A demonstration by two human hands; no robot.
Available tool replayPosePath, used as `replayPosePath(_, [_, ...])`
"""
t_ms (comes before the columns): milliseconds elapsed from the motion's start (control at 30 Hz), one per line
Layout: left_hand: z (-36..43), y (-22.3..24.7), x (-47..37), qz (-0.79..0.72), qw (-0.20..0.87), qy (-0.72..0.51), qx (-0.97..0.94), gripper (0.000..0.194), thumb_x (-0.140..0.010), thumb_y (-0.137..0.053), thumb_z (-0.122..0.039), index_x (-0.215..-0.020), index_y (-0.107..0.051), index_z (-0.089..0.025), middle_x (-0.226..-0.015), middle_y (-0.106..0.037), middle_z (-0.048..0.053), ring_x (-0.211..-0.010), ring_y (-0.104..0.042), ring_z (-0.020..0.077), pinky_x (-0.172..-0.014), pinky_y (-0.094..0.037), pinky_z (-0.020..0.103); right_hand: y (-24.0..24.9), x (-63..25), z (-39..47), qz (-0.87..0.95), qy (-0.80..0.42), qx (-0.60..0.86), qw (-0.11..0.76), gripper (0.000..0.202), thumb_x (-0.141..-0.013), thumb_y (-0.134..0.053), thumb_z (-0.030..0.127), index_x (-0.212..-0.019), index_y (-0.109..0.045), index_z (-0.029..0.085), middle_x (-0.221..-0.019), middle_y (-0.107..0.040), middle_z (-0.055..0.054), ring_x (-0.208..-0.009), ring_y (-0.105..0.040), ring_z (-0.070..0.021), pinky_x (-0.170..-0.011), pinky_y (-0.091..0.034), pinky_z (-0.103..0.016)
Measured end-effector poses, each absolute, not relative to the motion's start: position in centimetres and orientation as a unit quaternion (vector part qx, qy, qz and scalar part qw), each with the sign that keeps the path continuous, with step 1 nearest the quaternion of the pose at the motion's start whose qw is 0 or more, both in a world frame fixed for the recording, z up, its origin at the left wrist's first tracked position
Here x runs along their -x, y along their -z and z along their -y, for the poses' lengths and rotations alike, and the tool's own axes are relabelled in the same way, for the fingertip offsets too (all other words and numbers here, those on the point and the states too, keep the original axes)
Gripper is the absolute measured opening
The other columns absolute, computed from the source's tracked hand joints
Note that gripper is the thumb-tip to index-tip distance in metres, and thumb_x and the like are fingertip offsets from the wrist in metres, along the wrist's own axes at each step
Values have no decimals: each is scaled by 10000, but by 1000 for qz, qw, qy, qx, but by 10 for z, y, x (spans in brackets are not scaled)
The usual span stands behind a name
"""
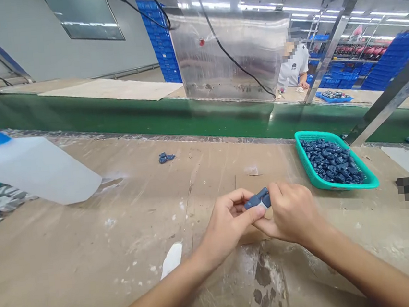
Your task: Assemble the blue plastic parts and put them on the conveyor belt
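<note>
A small dark blue piece [257, 200] with a pale patch on its underside is held between both hands above the brown-covered table [142, 227]. My left hand [228, 218] pinches it from the left with thumb and fingers. From the right, my right hand [291, 210] grips its other end, the fingertips partly hidden behind the hand. To the right, a green basket [310, 174] holds several similar dark blue pieces. A little dark blue clump [166, 157] lies alone on the table, left of centre.
A translucent white container [43, 169] with a blue top juts in from the left. Behind the table runs a green belt [132, 114]. A metal post [383, 97] slants at the right. Across the belt stands a person [292, 70]. A white scrap [171, 259] lies near my left forearm.
</note>
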State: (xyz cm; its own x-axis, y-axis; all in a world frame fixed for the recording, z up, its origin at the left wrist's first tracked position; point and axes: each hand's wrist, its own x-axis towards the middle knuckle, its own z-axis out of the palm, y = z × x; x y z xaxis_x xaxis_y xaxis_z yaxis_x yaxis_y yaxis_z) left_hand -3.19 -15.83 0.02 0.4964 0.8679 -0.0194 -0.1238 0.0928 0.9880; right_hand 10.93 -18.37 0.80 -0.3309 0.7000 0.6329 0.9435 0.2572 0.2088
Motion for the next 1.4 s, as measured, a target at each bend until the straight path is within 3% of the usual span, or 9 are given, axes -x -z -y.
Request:
replayPosePath(300, [145,2,30,-349,642,-347,-587,148,-651,-655,-267,-721,-615,-143,-704,-615,11,-666,-553,130,-629,-442,218,-2,-107,174,784,210,553,191,267,-765,-433,397,-672,-518,162,-580,-515,-55,-472,-478,-167,-438,-271,-263])
replayPosePath(367, [126,-1,29,-336,632,-326,-617,154,-655,-656,-259,-767,-645,-153,-779,-645,21,-735,-578,148,-701,-460,242,-11,-136,168,789,172,560,186,326,-793,-450,430,-906,-561,145,-761,-577,-95,-646,-542,-217,-533,-374,-293])
replayPosePath(433, [98,-4,27,-349,589,-332,-649,174,-668,-650,-252,-814,-660,-160,-848,-655,28,-794,-582,153,-777,-453,264,-18,-185,163,770,169,578,212,510,-820,-443,454,-1218,-427,135,-1003,-571,-142,-885,-536,-272,-695,-429,-359])
replayPosePath(500, [62,-4,24,-385,532,-367,-658,205,-681,-638,-239,-869,-653,-156,-877,-650,34,-797,-577,140,-807,-444,275,-18,-244,156,690,210,644,254,507,-839,-429,367,-1292,-366,150,-1060,-562,-143,-953,-528,-283,-764,-435,-398])
replayPosePath(767, [-78,25,-1,-546,381,-439,-604,273,-709,-569,-121,-980,-590,-138,-645,-581,0,-580,-536,100,-658,-451,236,29,-331,125,687,244,659,184,397,-736,-322,82,-984,-632,94,-1003,-608,-145,-954,-553,-270,-841,-453,-418])
replayPosePath(900, [-97,35,-8,-574,334,-436,-608,415,-683,-560,-66,-1088,-563,-152,-944,-582,68,-684,-573,124,-795,-440,276,29,-320,124,675,269,651,219,320,-776,-339,141,-821,-656,133,-846,-618,-129,-814,-556,-259,-758,-461,-401])
replayPosePath(1033, [-78,43,-2,-581,247,-397,-666,683,-685,-537,-44,-1319,-328,-186,-1283,-307,146,-876,-579,151,-917,-399,295,21,-317,130,665,264,658,234,295,-784,-358,189,-844,-645,157,-792,-582,-112,-768,-527,-254,-703,-444,-386])
replayPosePath(1167, [-35,58,12,-510,123,-272,-807,450,-778,-477,-167,-1227,-449,-150,-1286,-331,144,-1209,-362,268,-1024,-293,392,17,-312,134,632,241,684,272,250,-770,-414,275,-817,-640,177,-660,-515,-69,-663,-514,-229,-593,-427,-342])
replayPosePath(1400, [-2,66,22,-470,42,-183,-862,392,-850,-338,-219,-1216,-469,-168,-1272,-422,124,-1184,-374,268,-993,-306,441,11,-304,137,613,144,702,334,289,-771,-446,353,-982,-580,208,-719,-597,-60,-555,-502,-188,-532,-402,-323])
